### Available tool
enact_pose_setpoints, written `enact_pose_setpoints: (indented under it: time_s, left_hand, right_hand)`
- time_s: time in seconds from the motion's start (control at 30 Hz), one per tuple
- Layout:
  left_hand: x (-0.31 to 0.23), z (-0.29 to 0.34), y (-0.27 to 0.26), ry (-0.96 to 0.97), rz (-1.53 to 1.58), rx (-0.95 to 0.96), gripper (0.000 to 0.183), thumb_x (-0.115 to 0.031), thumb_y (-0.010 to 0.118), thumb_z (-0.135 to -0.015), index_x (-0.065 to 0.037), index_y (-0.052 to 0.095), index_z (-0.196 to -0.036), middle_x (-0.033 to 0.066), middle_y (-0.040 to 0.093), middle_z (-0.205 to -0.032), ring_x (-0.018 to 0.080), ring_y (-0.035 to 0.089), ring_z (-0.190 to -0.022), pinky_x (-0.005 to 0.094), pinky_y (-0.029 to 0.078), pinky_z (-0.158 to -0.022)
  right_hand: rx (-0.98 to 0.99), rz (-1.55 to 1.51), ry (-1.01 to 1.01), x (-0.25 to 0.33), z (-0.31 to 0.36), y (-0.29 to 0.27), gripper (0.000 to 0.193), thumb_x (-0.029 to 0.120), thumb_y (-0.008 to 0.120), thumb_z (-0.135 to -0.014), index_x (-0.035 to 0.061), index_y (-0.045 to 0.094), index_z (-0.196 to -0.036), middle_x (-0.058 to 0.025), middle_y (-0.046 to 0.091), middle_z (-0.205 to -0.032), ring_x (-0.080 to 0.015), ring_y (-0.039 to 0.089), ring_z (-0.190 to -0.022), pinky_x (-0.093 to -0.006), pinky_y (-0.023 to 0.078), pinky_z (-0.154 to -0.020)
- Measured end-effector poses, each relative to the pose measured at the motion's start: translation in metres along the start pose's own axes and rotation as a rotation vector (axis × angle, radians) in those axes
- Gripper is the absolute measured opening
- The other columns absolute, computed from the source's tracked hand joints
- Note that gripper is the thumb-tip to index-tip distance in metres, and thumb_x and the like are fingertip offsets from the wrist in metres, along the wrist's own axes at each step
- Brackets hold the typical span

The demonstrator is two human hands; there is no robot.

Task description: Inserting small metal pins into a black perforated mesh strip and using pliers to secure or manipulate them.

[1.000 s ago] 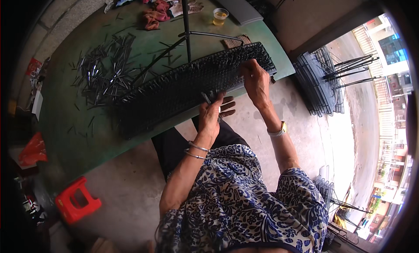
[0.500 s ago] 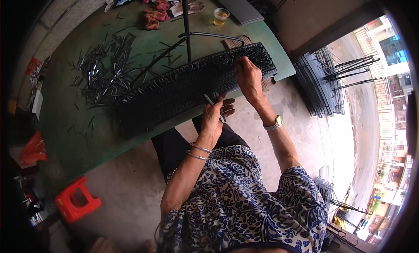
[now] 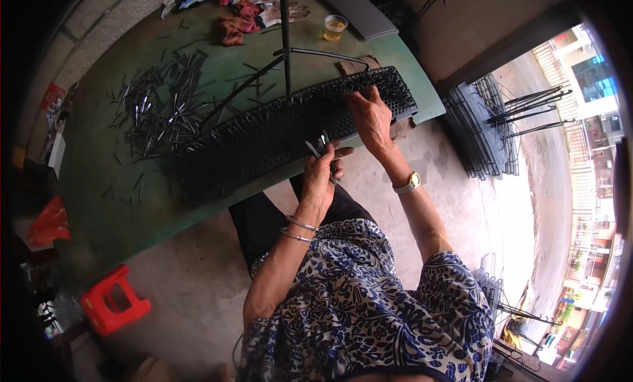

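Note:
A long black board [image 3: 254, 148], dense with small holes or pegs, lies aslant along the table's near edge. Short dark pieces stick up along its far side. Just in front of the board, my left hand [image 3: 320, 177] is closed around a small bunch of thin grey strips [image 3: 314, 146], their ends poking out past the thumb. My right hand [image 3: 372, 121] is over the board's right part, fingertips pinched together close to its surface; anything between them is hidden. To the left is a loose heap of similar dark strips [image 3: 161, 108].
The green table [image 3: 99, 204] also bears a thin black metal stand [image 3: 286, 52] behind the board, work gloves [image 3: 241, 23] and a cup of yellowish liquid [image 3: 334, 28]. A red stool [image 3: 115, 299] stands at lower left. Stacked wire racks [image 3: 481, 128] are at right.
My right hand has shifted slightly left along the board, its fingers still pinched. My left hand has turned the strips a little more upright. The board stays about where it was.

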State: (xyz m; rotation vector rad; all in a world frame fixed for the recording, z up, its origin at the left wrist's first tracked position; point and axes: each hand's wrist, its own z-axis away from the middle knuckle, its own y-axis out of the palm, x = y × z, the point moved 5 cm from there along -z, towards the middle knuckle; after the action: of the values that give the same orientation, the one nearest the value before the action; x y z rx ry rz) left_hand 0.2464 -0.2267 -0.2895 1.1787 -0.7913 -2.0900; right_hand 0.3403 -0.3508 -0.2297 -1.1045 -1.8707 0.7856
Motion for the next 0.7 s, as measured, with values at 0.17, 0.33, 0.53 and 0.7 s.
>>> enact_pose_setpoints:
  time_s: [0.17, 0.33, 0.53, 0.7]
  left_hand:
    - [-0.007, 0.006, 0.001, 0.003, -0.063, 0.02, 0.022, -0.023, 0.058, -0.095, -0.003, 0.058, -0.105, 0.0106, 0.063, -0.091, 0.0057, 0.041, -0.063, 0.0183, 0.032, -0.052]
    - [-0.014, 0.015, 0.008, 0.058, -0.089, 0.062, 0.018, -0.019, 0.058, -0.094, -0.005, 0.058, -0.106, 0.0084, 0.062, -0.089, 0.0049, 0.041, -0.062, 0.018, 0.03, -0.051]
    - [-0.007, 0.017, 0.012, 0.024, -0.126, 0.039, 0.021, -0.023, 0.058, -0.095, -0.004, 0.063, -0.103, 0.0107, 0.069, -0.084, 0.0013, 0.028, -0.05, 0.0173, 0.023, -0.045]
    - [-0.004, 0.009, -0.002, -0.019, -0.101, -0.004, 0.015, -0.013, 0.053, -0.094, -0.005, 0.06, -0.105, 0.0149, 0.068, -0.093, 0.0048, 0.04, -0.057, 0.0182, 0.031, -0.048]
  right_hand:
    - [0.035, 0.059, 0.057, 0.009, 0.006, -0.004, 0.019, 0.023, 0.065, -0.085, 0.0183, 0.069, -0.103, -0.0099, 0.054, -0.093, -0.0301, 0.061, -0.078, -0.04, 0.048, -0.063]
    - [0.311, -0.51, 0.025, 0.018, 0.013, -0.013, 0.022, 0.019, 0.063, -0.088, 0.0042, 0.066, -0.104, -0.0097, 0.063, -0.088, -0.0195, 0.062, -0.077, -0.036, 0.05, -0.066]
    - [0.626, -0.869, 0.248, 0.023, 0.023, -0.023, 0.015, 0.009, 0.06, -0.088, -0.0016, 0.065, -0.097, -0.0067, 0.066, -0.086, -0.0119, 0.061, -0.074, -0.0267, 0.049, -0.065]
    - [0.041, -0.345, 0.163, 0.008, 0.012, -0.037, 0.008, 0.006, 0.057, -0.089, 0.0007, 0.06, -0.093, -0.0092, 0.063, -0.076, -0.0152, 0.06, -0.065, -0.0298, 0.047, -0.058]
